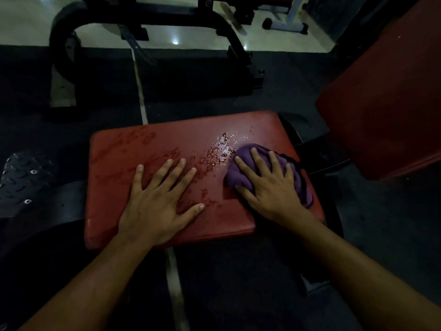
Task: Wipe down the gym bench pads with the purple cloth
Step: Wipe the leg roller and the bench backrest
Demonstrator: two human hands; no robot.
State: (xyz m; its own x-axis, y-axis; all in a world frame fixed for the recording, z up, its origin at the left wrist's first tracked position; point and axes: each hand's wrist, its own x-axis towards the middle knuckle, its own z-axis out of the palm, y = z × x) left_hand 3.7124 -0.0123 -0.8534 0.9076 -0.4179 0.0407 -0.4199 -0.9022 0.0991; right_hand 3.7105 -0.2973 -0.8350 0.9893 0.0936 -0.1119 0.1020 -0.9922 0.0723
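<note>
There are two red pads: one seat pad point(133, 187) in the middle and one back pad point(386, 96) on the right. There is one purple cloth point(241, 180). There are two hands, the left hand point(157, 201) and the right hand point(269, 187). One black metal frame point(148, 27) stands behind.

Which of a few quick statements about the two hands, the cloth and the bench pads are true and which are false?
1. The right hand presses the purple cloth onto the red seat pad. True.
2. The left hand holds a spray bottle. False: it lies flat on the pad, fingers spread, holding nothing.
3. Droplets glisten on the pad just left of the cloth. True.
4. The cloth lies on the second red pad at the right. False: it is on the seat pad.
</note>
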